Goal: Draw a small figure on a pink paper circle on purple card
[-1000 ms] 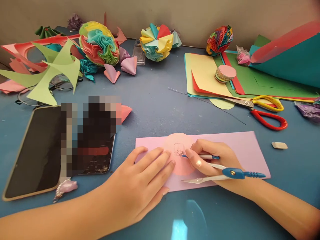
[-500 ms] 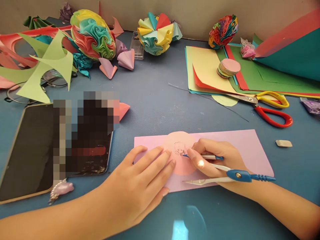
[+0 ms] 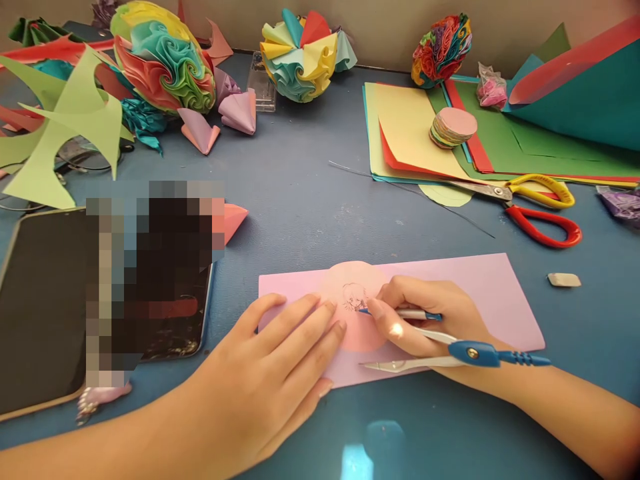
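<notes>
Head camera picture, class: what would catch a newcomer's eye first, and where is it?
First, the two hands at the bottom centre: the left hand lies flat on a pink paper strip, while the right hand holds a compass, its pencil tip on a pink paper circle bearing a small sketch. Next, the bright paper balls along the back wall. Red and yellow scissors lie to the right.

We have a single head-worn view, looking forward and steeply down onto the blue bench (image 3: 310,200) from close above. It faces the back wall (image 3: 390,27), with both forearms entering from the near edge.
</notes>
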The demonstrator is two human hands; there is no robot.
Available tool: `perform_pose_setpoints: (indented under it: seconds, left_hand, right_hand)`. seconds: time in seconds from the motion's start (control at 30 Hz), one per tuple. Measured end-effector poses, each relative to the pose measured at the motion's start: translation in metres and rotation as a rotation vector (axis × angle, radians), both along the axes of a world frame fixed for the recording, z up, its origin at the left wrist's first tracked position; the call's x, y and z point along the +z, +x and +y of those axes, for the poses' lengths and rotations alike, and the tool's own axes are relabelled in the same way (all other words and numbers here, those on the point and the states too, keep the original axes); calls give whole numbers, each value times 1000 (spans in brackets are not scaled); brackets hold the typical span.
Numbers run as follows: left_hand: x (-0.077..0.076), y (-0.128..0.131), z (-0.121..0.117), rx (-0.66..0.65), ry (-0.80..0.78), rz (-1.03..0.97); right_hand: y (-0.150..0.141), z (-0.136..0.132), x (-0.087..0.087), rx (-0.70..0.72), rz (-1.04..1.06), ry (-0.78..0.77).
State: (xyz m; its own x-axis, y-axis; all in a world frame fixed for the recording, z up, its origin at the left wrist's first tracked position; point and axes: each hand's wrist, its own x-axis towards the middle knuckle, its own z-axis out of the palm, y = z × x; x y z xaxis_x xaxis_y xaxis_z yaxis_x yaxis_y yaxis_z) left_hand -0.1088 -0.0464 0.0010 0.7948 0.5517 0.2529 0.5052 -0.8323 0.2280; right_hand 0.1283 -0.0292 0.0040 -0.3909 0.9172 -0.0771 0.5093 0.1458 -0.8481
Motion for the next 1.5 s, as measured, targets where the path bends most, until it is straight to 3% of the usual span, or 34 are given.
perform_pose_setpoints:
  seconds: [0.83, 1.5]
  left_hand:
    - [-6, 1, -1, 8, 14, -59]
    - [1, 0, -2, 18, -31, -7]
  right_hand:
    - [2, 0, 0, 17, 53, 35]
    - [2, 1, 3, 57, 60, -10]
